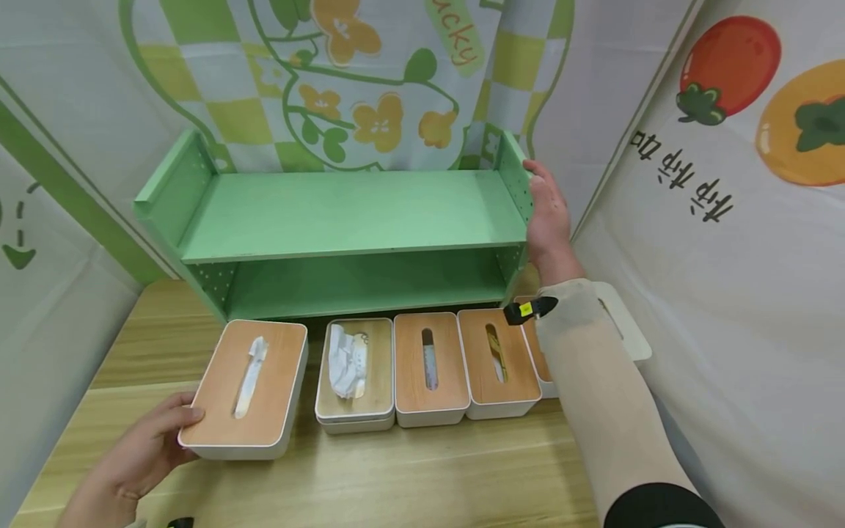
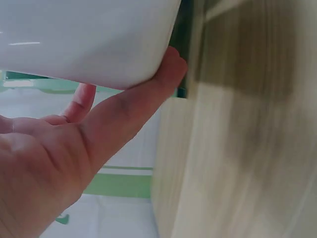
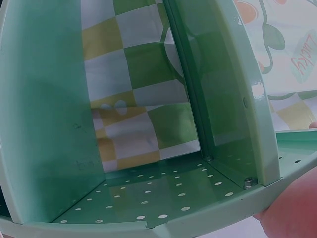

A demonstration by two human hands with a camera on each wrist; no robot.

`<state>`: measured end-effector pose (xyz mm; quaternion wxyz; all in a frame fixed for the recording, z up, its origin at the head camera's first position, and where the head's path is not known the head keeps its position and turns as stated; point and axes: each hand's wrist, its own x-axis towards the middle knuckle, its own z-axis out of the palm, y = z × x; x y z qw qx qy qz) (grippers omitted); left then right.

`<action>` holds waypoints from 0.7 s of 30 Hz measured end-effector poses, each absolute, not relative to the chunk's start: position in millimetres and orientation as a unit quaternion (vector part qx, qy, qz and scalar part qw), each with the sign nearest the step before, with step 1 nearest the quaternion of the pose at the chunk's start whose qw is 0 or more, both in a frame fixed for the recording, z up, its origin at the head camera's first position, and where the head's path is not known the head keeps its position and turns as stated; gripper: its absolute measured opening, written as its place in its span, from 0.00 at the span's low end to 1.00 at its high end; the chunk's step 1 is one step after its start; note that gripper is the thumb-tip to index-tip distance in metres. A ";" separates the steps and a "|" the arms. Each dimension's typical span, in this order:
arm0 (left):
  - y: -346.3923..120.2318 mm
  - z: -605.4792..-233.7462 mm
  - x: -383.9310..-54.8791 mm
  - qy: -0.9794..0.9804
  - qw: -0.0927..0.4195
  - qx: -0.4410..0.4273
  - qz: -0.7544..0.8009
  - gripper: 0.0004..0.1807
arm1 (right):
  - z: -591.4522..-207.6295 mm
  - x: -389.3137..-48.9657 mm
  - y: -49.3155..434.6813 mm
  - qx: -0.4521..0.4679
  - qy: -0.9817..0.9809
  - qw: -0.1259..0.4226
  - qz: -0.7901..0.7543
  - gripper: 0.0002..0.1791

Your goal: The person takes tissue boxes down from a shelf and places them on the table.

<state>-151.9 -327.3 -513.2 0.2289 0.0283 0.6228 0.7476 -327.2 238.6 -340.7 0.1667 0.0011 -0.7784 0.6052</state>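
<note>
At the table's left, my left hand (image 1: pixel 148 444) holds a white tissue box (image 1: pixel 280 433) with a wood-look lid by its near left corner, thumb on the lid's edge. From the left wrist view, fingers (image 2: pixel 129 106) support the white underside, above the wooden table. A strip of white tissue shows in the lid's slot. My right hand (image 1: pixel 549 224) grips the right side panel of a green two-tier shelf (image 1: pixel 363 213), fingertips over the panel's upper edge. Close up, the right wrist view has the perforated green side panel (image 3: pixel 168 196), with part of the hand at lower right.
Along the shelf's front stand more tissue boxes: one with bunched tissue (image 1: pixel 379 367), two with slotted wood-look lids (image 1: pixel 445 367) (image 1: pixel 521 392), and another partly behind my right forearm. A white lid-like piece (image 1: pixel 623 323) lies right of that arm. Printed curtains surround the wooden table (image 1: pixel 396 477).
</note>
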 end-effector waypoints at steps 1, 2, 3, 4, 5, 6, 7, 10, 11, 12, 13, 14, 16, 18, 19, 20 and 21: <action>-327.7 -515.2 -151.8 0.623 0.232 0.024 0.747 0.20 | -340.6 -327.1 238.4 0.002 -0.778 0.168 0.605 0.25; -327.9 -517.0 -151.6 0.623 0.234 0.021 0.746 0.20 | -340.8 -327.3 238.5 0.003 -0.778 0.169 0.605 0.25; -327.9 -518.7 -151.6 0.625 0.236 0.014 0.744 0.19 | -340.7 -327.1 238.4 0.003 -0.778 0.169 0.606 0.25; -327.7 -520.3 -151.8 0.628 0.237 0.005 0.742 0.18 | -340.4 -326.9 238.1 0.003 -0.777 0.169 0.606 0.25; -327.3 -521.6 -152.1 0.632 0.236 -0.006 0.738 0.17 | -340.2 -327.1 238.1 0.003 -0.777 0.169 0.607 0.25; -326.7 -522.8 -152.5 0.637 0.234 -0.020 0.734 0.15 | -340.0 -327.3 237.9 0.003 -0.776 0.168 0.608 0.25; -326.0 -524.1 -152.7 0.642 0.232 -0.034 0.730 0.13 | -339.6 -327.6 237.6 0.002 -0.776 0.167 0.608 0.25; -324.2 -527.9 -154.0 0.659 0.223 -0.075 0.715 0.08 | -338.6 -328.3 237.3 0.001 -0.777 0.166 0.607 0.25; -323.9 -529.2 -154.5 0.662 0.221 -0.083 0.711 0.08 | -338.4 -328.2 237.4 -0.001 -0.779 0.166 0.605 0.25; -323.7 -530.3 -154.9 0.664 0.218 -0.088 0.710 0.08 | -338.3 -328.2 237.4 -0.002 -0.779 0.165 0.604 0.25; -323.8 -531.6 -155.2 0.665 0.217 -0.090 0.709 0.09 | -338.3 -327.9 237.5 -0.004 -0.781 0.164 0.603 0.25; -323.8 -532.8 -155.4 0.664 0.214 -0.090 0.711 0.10 | -338.4 -327.7 237.8 -0.005 -0.781 0.163 0.602 0.25; -324.0 -535.1 -155.6 0.659 0.211 -0.085 0.717 0.10 | -338.9 -327.5 238.1 -0.008 -0.782 0.161 0.602 0.25; -323.5 -537.2 -155.8 0.650 0.208 -0.080 0.727 0.09 | -339.2 -327.3 238.3 -0.007 -0.782 0.161 0.602 0.25; -323.2 -538.0 -156.0 0.647 0.207 -0.077 0.730 0.08 | -339.5 -327.3 238.5 -0.007 -0.781 0.161 0.603 0.25; -322.5 -538.4 -156.2 0.644 0.207 -0.075 0.733 0.08 | -339.8 -327.4 238.7 -0.005 -0.780 0.161 0.604 0.25; -321.4 -538.2 -156.5 0.640 0.209 -0.075 0.735 0.08 | -339.9 -327.3 238.7 -0.004 -0.780 0.162 0.604 0.25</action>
